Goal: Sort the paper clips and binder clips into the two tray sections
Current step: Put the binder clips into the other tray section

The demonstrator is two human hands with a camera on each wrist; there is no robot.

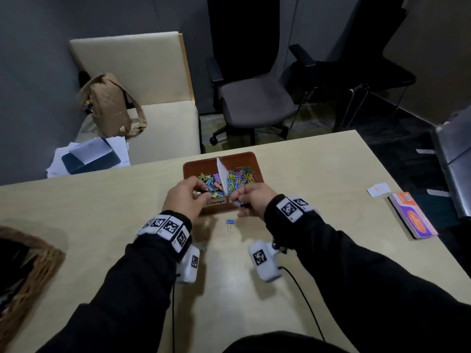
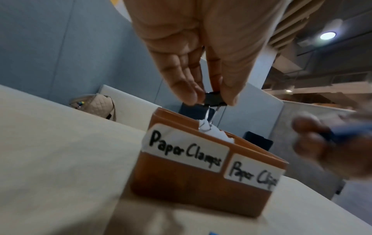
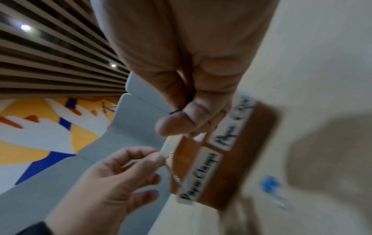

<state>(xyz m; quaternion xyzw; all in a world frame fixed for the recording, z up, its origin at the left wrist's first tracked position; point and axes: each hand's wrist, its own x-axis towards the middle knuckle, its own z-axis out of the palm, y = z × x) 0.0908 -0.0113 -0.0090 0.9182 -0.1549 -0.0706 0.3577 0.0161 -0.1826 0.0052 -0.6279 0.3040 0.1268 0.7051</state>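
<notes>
My left hand [image 2: 201, 66] pinches a black clip [image 2: 215, 98] just above the tray [image 1: 244, 159]'s left section, right hand [image 1: 252, 200] pinches something dark, and 1 blue clip [image 1: 230, 222] lies near, handles toward me, closer to my right.

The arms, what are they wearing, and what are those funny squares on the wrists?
Both arms wear long black sleeves. Each wrist has a white band printed with black-and-white square codes. A small white camera box with its own code hangs under each wrist, trailing a thin black cable.
</notes>
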